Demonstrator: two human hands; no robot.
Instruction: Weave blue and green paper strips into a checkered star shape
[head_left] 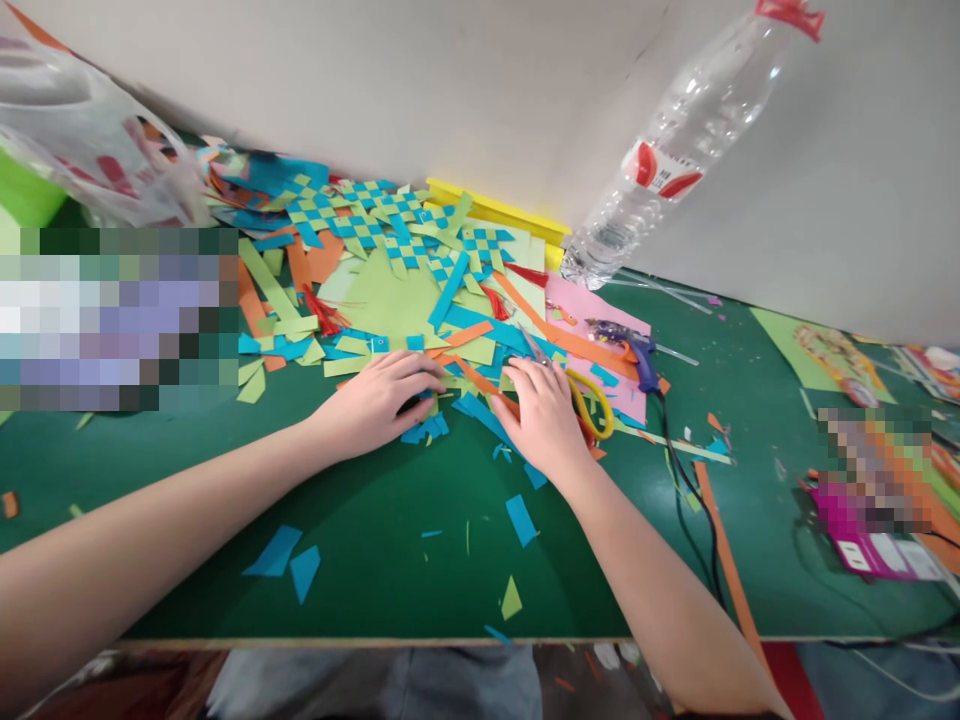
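Observation:
My left hand (391,398) rests palm down at the near edge of a heap of cut paper strips, fingers a little curved and thumb apart. Across from it, my right hand (541,412) lies with its fingers apart on the strips, near an orange strip (476,376). Neither hand visibly holds anything, though the space under the palms is hidden. Scissors with yellow handles (594,405) lie against the right side of my right hand, blades partly covered. Beyond both hands are woven blue-and-green paper pieces (360,228) and a red tassel (324,312).
A clear plastic bottle (675,150) with a red cap stands at the back. A blue glue gun (643,362) lies on pink paper (592,305), its black cord running forward. Paper scraps (523,520) dot the green table (360,560). A plastic bag (90,130) sits back left.

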